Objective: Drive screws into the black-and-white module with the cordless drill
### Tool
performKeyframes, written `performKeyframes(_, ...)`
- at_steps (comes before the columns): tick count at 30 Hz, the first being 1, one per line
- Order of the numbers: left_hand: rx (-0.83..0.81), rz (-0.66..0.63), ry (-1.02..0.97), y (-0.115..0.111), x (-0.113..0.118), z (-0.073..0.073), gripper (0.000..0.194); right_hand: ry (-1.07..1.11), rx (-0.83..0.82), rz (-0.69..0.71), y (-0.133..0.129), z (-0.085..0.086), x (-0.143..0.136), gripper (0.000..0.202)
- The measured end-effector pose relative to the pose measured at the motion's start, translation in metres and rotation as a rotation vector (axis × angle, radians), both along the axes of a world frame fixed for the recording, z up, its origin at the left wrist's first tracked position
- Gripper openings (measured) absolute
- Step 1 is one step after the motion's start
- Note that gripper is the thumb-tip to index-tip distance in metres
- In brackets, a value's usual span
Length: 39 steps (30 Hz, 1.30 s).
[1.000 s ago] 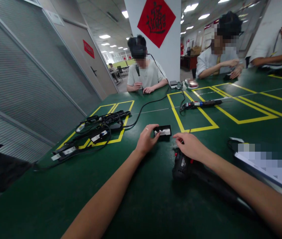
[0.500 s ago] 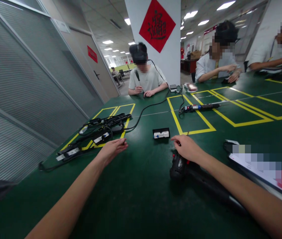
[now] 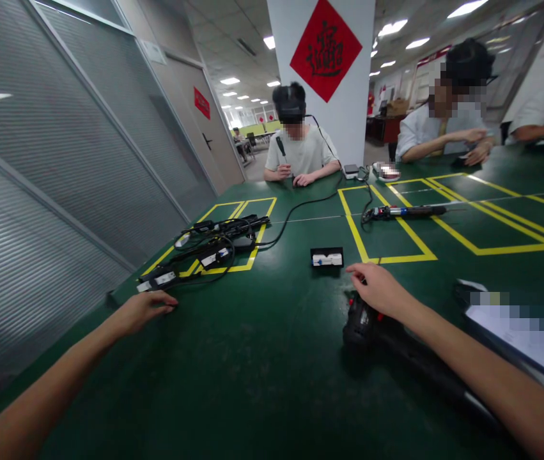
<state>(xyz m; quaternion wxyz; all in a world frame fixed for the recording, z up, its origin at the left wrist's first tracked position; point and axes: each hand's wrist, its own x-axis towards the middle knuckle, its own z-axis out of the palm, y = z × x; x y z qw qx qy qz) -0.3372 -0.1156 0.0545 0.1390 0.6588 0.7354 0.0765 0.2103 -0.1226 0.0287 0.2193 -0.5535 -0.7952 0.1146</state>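
My left hand is over the left side of the green table, palm down with its fingers stretched forward and nothing visible in them. Just beyond it lie several black devices with white labels and tangled cables. My right hand is above the head of a black power tool with red buttons. Its fingers are loosely curved, with a gap between thumb and forefinger; I cannot tell whether it touches the tool. A small open black case holding a white piece is just ahead of its fingertips.
Yellow tape marks rectangles on the table. A slim corded tool lies across the right-hand ones. A dark-edged tray or board with papers is at the right. Across the table, a person holds a screwdriver; others sit further right.
My left hand has moved left and back towards me, away from the middle. My right hand keeps its place over the power tool. The whole view has shifted slightly left.
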Motion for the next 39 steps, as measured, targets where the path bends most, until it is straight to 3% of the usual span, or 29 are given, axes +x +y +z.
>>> performKeyframes(3, 0.023, -0.098, 0.001, 0.010, -0.020, -0.010, 0.025, -0.006, 0.008, 0.005, -0.001, 0.001, 0.000, 0.022)
performKeyframes(6, 0.148, -0.202, 0.006, 0.016, -0.006, -0.015, 0.038, -0.015, 0.011, 0.006, -0.001, 0.002, 0.000, 0.023)
performKeyframes(8, 0.221, -0.303, -0.014, 0.017, 0.033, -0.014, 0.040, -0.023, 0.009, 0.002, -0.002, 0.004, -0.001, 0.023)
performKeyframes(13, 0.244, -0.575, -0.166, 0.021, 0.189, -0.011, 0.048, -0.065, 0.001, -0.028, -0.004, 0.011, -0.004, 0.025)
performKeyframes(16, 0.313, -0.673, -0.247, 0.035, 0.267, -0.018, 0.066, -0.113, 0.004, -0.053, -0.003, 0.021, -0.009, 0.027)
performKeyframes(18, 0.386, -0.747, -0.282, 0.049, 0.302, -0.026, 0.072, -0.154, 0.018, -0.055, 0.002, 0.029, -0.014, 0.029)
performKeyframes(21, 0.432, -0.880, -0.301, 0.071, 0.332, -0.039, 0.060, -0.215, 0.056, -0.043, 0.014, 0.036, -0.024, 0.031)
performKeyframes(25, 0.483, -0.816, -0.346, 0.087, 0.346, -0.051, 0.036, -0.258, 0.088, -0.059, 0.035, 0.029, -0.036, 0.029)
performKeyframes(32, 0.440, -0.717, -0.454, 0.089, 0.336, -0.054, 0.044, -0.138, 0.163, -0.058, 0.045, 0.015, -0.034, 0.028)
performKeyframes(36, 0.375, -0.456, -0.485, 0.082, 0.314, -0.045, 0.050, -0.029, 0.191, -0.107, 0.047, 0.014, -0.027, 0.030)
performKeyframes(39, 0.336, -0.281, -0.438, 0.064, 0.272, -0.028, 0.060, 0.009, 0.175, -0.144, 0.050, 0.010, -0.023, 0.030)
